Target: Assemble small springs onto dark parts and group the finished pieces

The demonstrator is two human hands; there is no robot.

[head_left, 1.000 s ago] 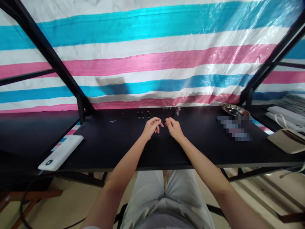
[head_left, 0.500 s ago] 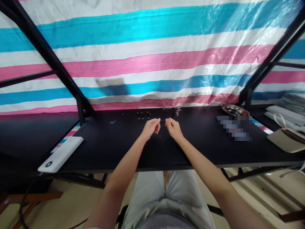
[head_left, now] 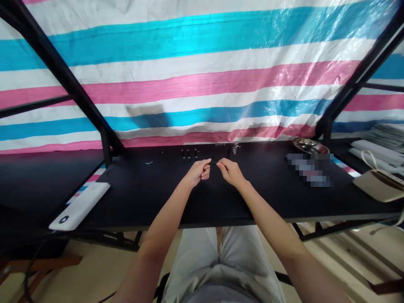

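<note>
Above the middle of the black table [head_left: 142, 202], my left hand [head_left: 200, 171] is closed in a pinch, and so is my right hand [head_left: 232, 171]. Between their fingertips runs a thin black strip [head_left: 213, 163], held at both ends; its exact kind is too small to make out. Three small dark cylinders [head_left: 188, 154] stand in a row just beyond my left hand. Farther back, past my right hand, are a row of small metallic pieces [head_left: 220, 144] and a little heap of pale, wiry bits [head_left: 235, 147].
A white power bank [head_left: 80, 206] lies at the table's left edge. A shiny metal dish [head_left: 311, 146] and a blurred-out item [head_left: 309, 169] are on the right, near a beige box with a strap [head_left: 380, 185]. A thin white scrap [head_left: 149, 162] lies left of the cylinders. Black frame bars flank the striped sheet.
My hands have come slightly lower and closer together. My right hand has turned, its fingers now pointing more to the left, and the dark strip between the fingertips shows more plainly.
</note>
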